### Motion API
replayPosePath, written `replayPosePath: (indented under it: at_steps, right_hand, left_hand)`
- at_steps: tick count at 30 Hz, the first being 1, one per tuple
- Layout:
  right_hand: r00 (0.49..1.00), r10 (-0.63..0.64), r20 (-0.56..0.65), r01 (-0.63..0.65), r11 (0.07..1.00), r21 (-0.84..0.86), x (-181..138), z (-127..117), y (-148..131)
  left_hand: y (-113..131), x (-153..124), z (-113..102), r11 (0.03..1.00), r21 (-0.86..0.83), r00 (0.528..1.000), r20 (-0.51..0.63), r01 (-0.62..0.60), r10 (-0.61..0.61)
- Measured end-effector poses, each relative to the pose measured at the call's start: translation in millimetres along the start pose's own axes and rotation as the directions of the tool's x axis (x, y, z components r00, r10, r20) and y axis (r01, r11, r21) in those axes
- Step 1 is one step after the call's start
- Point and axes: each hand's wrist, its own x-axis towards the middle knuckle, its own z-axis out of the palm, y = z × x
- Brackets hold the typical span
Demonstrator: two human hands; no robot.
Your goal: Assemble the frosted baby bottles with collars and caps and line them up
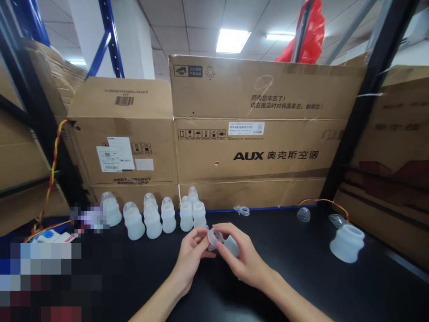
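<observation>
Near the middle of the black tabletop, my left hand point(193, 250) and my right hand point(239, 255) meet around a small translucent bottle collar point(215, 238). Fingers of both hands pinch its rim from either side; whether a teat sits inside it I cannot make out. Partly hidden behind my right hand is a whitish, frosted bottle point(232, 245). Beyond my hands, several capped baby bottles point(153, 221) stand upright in a loose row to the left. An uncapped frosted bottle point(347, 243) stands at the right.
A clear dome cap point(303, 214) and another clear cap point(337, 220) lie at the right. Small clear ring parts point(244, 210) lie at the back edge. A large cardboard box point(268, 147) walls off the back, between dark rack posts point(355, 129). Red and yellow wires point(52, 174) hang left.
</observation>
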Motion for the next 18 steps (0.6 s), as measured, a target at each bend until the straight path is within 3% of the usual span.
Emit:
replayPosePath:
  at_steps: [5,10,18]
  right_hand:
    - [0.999,0.023,-0.028,-0.023,1.0,-0.007,-3.1,3.0,3.5]
    - [0.992,0.087,-0.093,-0.083,0.995,0.047,-1.9,4.6,10.7]
    - [0.983,0.17,-0.073,-0.152,0.966,0.211,-4.0,6.9,12.1]
  left_hand:
    - [-4.9,-2.9,4.4,0.988,-0.139,0.997,-0.026,0.066,-0.07]
    - [0.6,-4.2,2.5,0.975,-0.21,0.991,0.129,0.068,-0.041]
    - [-1.1,-1.5,1.7,0.997,-0.022,0.997,0.009,-0.079,0.08]
